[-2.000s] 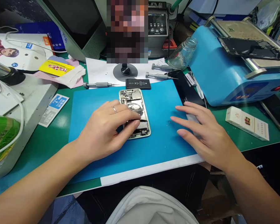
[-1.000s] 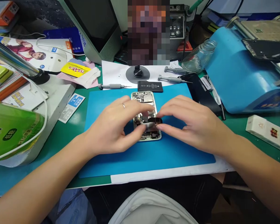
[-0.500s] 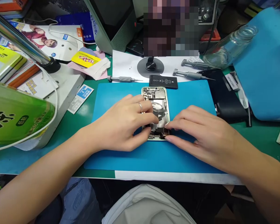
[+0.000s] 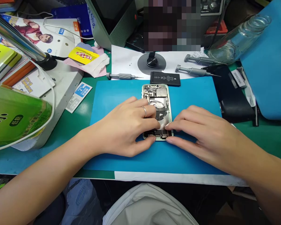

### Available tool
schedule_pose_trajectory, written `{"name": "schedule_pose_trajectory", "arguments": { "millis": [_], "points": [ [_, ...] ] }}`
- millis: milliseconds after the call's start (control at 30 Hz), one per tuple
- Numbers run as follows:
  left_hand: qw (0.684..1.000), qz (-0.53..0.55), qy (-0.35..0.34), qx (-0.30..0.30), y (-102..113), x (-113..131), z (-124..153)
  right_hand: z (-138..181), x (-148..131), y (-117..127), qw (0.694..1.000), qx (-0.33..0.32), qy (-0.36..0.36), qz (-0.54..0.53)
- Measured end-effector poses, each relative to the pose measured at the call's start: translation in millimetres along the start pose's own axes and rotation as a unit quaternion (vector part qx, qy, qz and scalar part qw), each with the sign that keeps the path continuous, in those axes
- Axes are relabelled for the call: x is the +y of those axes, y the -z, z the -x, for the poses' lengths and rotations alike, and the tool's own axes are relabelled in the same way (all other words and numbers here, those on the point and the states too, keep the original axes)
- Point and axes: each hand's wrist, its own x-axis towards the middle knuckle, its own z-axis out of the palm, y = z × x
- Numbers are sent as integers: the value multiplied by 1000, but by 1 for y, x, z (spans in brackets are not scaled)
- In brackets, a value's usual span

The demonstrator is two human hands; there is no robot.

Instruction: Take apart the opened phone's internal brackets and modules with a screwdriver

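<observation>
An opened phone body [image 4: 157,100] with bare inner parts lies on a blue mat [image 4: 192,93]. My left hand [image 4: 128,128], a ring on one finger, grips the phone's left side and lower end with curled fingers. My right hand [image 4: 201,134] presses its fingertips against the phone's lower right edge. A small dark part sits under the fingertips near the bottom of the phone. A black battery [image 4: 165,78] rests just beyond the phone's top.
Grey screwdrivers lie behind the mat: one [image 4: 121,76] at left, two [image 4: 194,72] at right. A black screen panel [image 4: 231,97] lies right of the mat beside a blue machine [image 4: 269,62] and a glass jar [image 4: 239,40]. A green bottle [image 4: 14,115] stands near left.
My right hand came from the mat's right edge to the phone's lower end. Both hands lowered a small dark part into the phone, and now press there. The view shifted right.
</observation>
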Motion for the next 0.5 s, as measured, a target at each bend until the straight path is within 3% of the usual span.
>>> {"name": "schedule_pose_trajectory", "arguments": {
  "millis": [500],
  "points": [
    [999, -16, -50, -11, 1, -2, 2, 1, 2, -1, 1000, 5, 1, -1]
  ]
}}
